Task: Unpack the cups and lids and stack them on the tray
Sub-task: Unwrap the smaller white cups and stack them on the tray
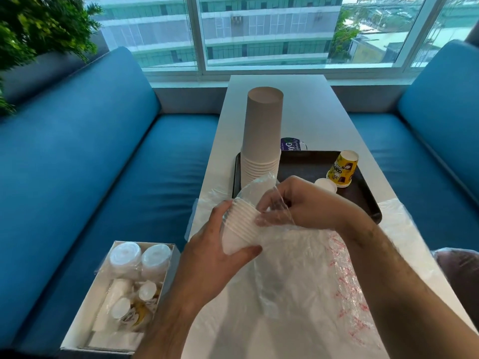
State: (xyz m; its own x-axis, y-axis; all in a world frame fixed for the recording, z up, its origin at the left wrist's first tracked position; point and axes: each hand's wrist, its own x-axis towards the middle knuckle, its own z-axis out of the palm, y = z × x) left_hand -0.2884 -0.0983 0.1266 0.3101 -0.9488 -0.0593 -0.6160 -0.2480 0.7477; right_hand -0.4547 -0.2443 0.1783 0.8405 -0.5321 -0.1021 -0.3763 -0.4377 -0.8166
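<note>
At centre frame, my left hand grips the cup stack; my right hand pinches its plastic wrap. Unwrapping underway; next, strip the wrap, then set the stack on the tray.

Pretty bright daylight coming in from the window straight ahead, cool bluish tint overall. The white bench looks a bit washed out. Shadows are soft. Wide-angle lens bends the edges, and everything's slightly smeary, not crisp.
</note>
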